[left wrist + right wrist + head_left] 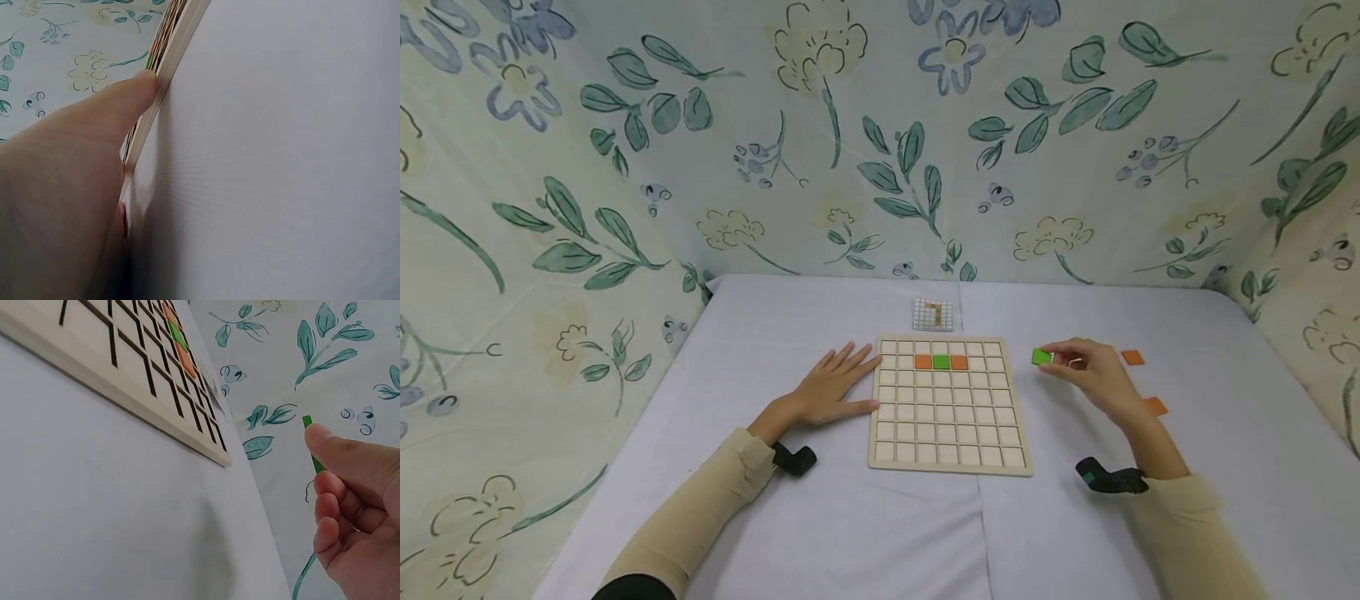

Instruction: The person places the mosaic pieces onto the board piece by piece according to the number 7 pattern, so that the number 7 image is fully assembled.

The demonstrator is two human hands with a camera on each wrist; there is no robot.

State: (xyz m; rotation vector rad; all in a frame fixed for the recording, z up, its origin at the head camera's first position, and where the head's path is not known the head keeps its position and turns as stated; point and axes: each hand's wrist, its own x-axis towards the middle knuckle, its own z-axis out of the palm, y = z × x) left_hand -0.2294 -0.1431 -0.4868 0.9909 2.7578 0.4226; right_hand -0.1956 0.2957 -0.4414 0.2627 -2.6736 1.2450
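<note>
A wooden grid board (951,471) lies on the white-covered table, with two orange tiles (923,362) and a green tile (941,362) between them in one row near its far side. My left hand (831,392) rests spread at the board's left edge, its thumb touching the wooden rim (164,78) in the left wrist view. To the right of the board, my right hand (1093,375) pinches a thin green square tile (1041,357) between thumb and fingers. In the right wrist view that green tile (315,459) shows edge-on, held up off the table.
Beyond the board's far edge lies a small card printed with a coloured grid pattern (932,315). Two loose orange tiles (1132,357) lie on the table right of my right hand, one partly behind the wrist. Floral cloth (895,167) hangs around the table.
</note>
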